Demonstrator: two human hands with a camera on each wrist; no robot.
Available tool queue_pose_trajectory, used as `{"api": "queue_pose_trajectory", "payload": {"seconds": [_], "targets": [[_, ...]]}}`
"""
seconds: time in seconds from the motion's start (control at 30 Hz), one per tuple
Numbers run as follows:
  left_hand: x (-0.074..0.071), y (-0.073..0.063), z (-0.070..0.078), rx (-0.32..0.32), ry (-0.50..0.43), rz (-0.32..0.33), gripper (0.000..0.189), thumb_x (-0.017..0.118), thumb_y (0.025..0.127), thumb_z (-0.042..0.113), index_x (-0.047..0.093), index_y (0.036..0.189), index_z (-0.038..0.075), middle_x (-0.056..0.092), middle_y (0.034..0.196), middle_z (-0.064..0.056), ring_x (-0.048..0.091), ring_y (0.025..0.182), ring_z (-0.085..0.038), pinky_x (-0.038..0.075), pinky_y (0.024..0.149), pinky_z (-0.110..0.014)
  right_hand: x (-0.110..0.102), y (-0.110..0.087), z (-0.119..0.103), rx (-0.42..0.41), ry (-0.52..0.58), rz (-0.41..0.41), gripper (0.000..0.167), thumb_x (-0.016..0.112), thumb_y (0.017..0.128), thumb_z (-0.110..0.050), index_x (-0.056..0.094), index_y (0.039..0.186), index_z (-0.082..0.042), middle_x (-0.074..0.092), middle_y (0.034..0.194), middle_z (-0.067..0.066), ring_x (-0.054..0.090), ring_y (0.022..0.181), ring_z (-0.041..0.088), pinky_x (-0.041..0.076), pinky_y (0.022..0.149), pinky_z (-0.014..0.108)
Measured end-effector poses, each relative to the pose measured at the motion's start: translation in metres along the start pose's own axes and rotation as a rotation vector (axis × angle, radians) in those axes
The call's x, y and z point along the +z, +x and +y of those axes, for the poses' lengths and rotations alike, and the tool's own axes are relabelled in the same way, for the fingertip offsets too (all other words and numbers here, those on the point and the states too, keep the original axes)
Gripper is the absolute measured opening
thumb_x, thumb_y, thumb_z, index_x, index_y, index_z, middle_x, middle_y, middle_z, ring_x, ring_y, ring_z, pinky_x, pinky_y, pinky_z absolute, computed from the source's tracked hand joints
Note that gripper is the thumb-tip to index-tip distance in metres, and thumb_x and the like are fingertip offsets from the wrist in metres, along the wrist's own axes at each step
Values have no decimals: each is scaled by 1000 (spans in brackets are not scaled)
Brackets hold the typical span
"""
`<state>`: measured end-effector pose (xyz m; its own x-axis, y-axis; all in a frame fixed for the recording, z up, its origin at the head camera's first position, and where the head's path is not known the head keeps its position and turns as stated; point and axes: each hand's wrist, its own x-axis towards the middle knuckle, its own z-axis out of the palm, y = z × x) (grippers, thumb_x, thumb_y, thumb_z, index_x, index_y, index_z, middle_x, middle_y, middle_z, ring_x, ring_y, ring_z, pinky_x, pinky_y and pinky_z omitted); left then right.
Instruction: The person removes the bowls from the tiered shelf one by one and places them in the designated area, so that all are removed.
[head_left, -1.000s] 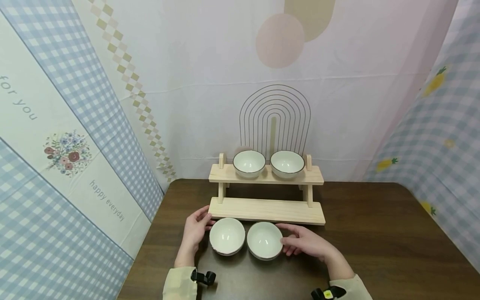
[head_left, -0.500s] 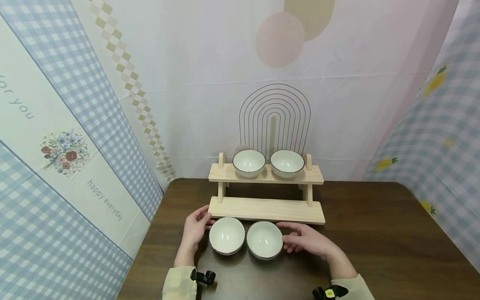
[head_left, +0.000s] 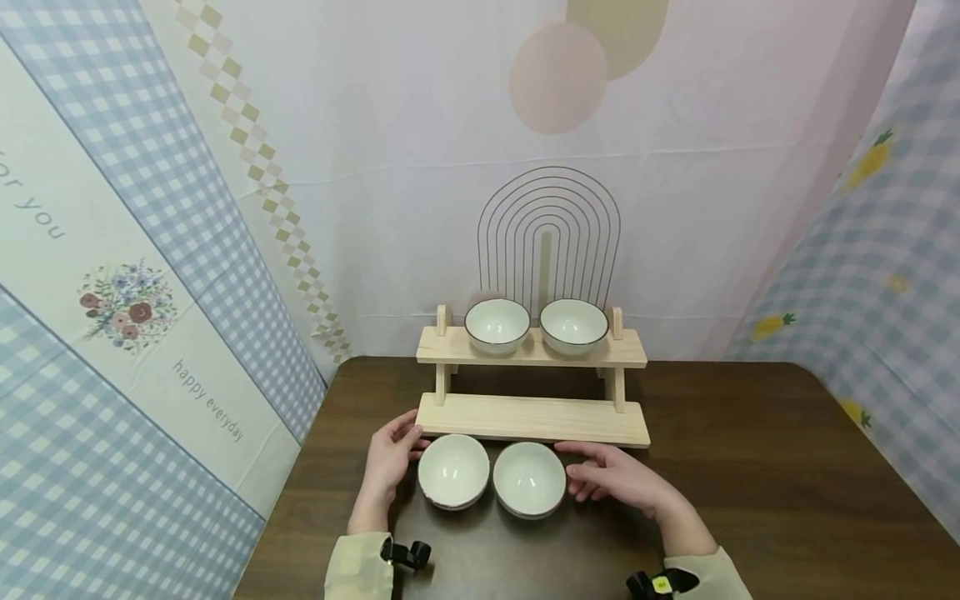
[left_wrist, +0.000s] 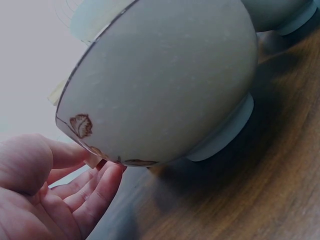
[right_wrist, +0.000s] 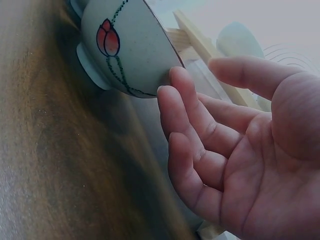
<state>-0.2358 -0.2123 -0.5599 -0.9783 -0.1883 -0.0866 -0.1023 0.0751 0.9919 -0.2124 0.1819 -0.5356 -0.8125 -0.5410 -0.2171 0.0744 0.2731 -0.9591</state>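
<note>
Two white bowls stand on the table before a two-tier wooden shelf rack [head_left: 532, 419]. My left hand [head_left: 392, 458] is at the front left corner of the rack's lower board, beside the left bowl [head_left: 453, 472]. In the left wrist view, the thumb and fingers [left_wrist: 102, 192] pinch a bit of pale wood behind the bowl's brown leaf pattern. To the right of the right bowl [head_left: 529, 481], my right hand [head_left: 618, 481] holds nothing, its fingers loosely bent. The right wrist view shows a red flower bud on that bowl [right_wrist: 140, 50], with fingertips close to its rim.
Two more white bowls with dark rims, a left one [head_left: 497, 326] and a right one [head_left: 574, 327], sit on the rack's upper board. The brown table [head_left: 750, 467] extends to the right. Patterned cloth [head_left: 405, 233] hangs behind.
My right hand has drawn slightly away to the right from the right bowl. The left hand and all the bowls have stayed in place.
</note>
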Motion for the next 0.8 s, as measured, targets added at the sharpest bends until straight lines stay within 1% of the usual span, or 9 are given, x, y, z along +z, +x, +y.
{"api": "queue_pose_trajectory", "payload": {"seconds": [0.23,0.37,0.47,0.6,0.7,0.8], "targets": [[0,-1,0,14,5,8,38,61,109,5,60,145,-7,70,121,-27,73,86,-22,61,70,-27,-3,-2,-2,4,-8,20,54,61,110,-28,50,155,0,75,97,12,73,91,30,58,80,42],[-2,-1,4,21,-1,-6,40,62,109,6,59,146,-9,69,123,-30,74,88,-26,62,71,-29,-4,-2,-7,6,-11,41,52,59,112,-27,50,156,0,75,99,13,72,93,30,57,81,42],[-6,0,6,26,14,-5,42,62,109,8,58,147,-9,68,127,-32,74,93,-31,63,75,-33,-6,-2,-11,2,-22,67,53,58,112,-27,48,156,1,75,100,13,72,93,29,57,82,43],[-14,3,12,33,74,25,43,62,109,11,58,147,-9,65,136,-32,72,105,-35,63,82,-37,-13,-3,-20,-19,-55,128,53,59,112,-24,48,157,2,74,101,16,72,92,30,58,82,46],[-20,8,19,57,126,48,42,62,109,12,59,146,-8,63,140,-30,67,116,-35,61,88,-37,-22,-5,-28,-46,-102,194,52,60,111,-22,49,156,2,74,101,16,72,89,30,59,80,46],[-25,17,27,100,170,58,40,62,109,13,62,145,-5,65,139,-27,65,122,-35,58,93,-40,-34,-6,-34,-73,-161,268,49,62,111,-21,52,154,1,74,101,15,72,88,29,60,78,43]]}}
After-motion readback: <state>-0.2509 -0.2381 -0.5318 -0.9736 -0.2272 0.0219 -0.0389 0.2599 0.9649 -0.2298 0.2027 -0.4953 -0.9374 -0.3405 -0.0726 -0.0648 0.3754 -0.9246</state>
